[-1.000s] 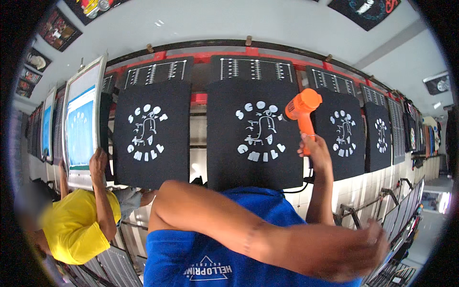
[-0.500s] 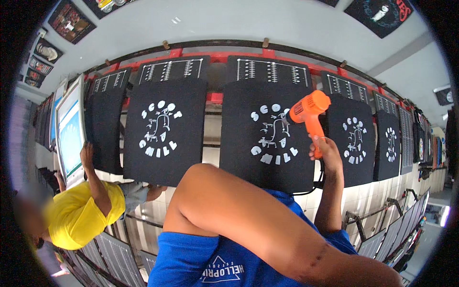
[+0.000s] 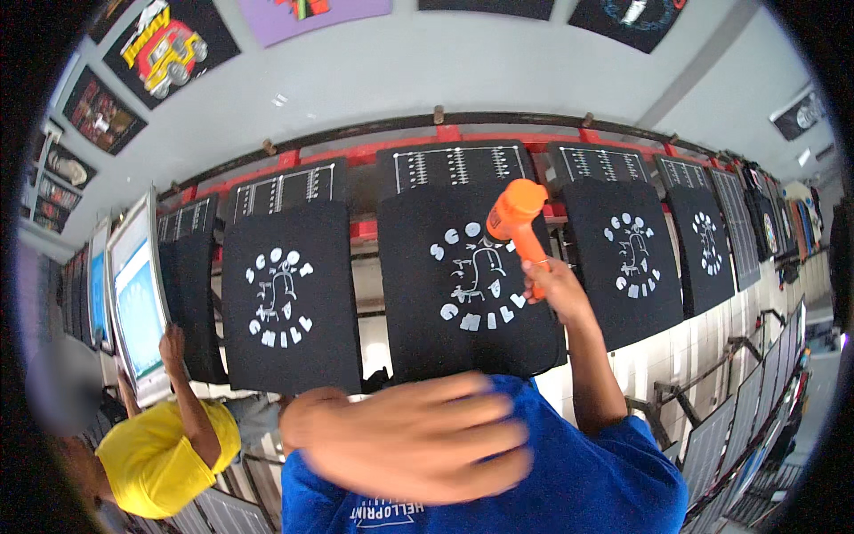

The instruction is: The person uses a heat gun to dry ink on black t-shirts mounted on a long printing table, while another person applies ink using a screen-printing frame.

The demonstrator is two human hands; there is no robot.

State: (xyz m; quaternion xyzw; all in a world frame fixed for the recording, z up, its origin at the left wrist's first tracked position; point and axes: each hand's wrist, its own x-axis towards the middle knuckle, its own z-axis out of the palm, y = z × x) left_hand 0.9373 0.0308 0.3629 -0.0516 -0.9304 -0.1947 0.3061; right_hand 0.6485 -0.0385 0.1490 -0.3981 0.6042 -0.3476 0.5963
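Note:
My right hand (image 3: 559, 287) grips the handle of an orange heat gun (image 3: 518, 209). The gun is over the upper right part of a white print on a black cloth panel (image 3: 409, 276), hiding some of the lettering; whether its nozzle touches the cloth cannot be told. That panel lies over a dark board (image 3: 382, 165) whose far end shows rows of white marks. My left hand (image 3: 427, 436) is in front of my blue shirt (image 3: 605, 472), its fingers stretched to the right and blurred by motion. Nothing shows in it.
More black panels with the same print lie at left (image 3: 294, 356) and right (image 3: 623, 320). A person in a yellow shirt (image 3: 165, 458) at far left has a hand on a framed printing screen (image 3: 165, 303). Behind the boards runs a dark rail (image 3: 356, 129). Racks (image 3: 712, 454) stand lower right.
My left hand has come into view at my chest, where the raised forearm was. The view has shifted, and the heat gun stays over the same print in my right hand.

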